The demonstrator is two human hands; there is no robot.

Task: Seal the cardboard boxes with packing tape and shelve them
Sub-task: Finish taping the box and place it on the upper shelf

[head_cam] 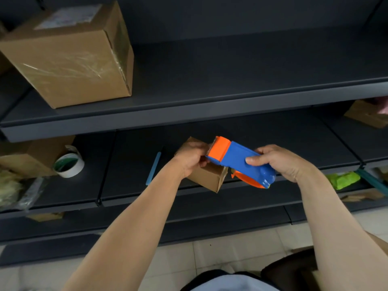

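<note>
Small box (210, 176) was held steady by left hand (192, 158) | tape dispenser (237, 159) was clasped by right hand (282, 162), just above small box, for sealing.

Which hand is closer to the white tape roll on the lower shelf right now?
Left. The left hand, holding the small box, is to the right of the tape roll; the right hand, gripping the tape dispenser, is farther right.

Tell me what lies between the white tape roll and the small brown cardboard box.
Head view: a slim light-blue stick lies on the dark shelf between the white tape roll and small brown cardboard box, touching neither.
</note>
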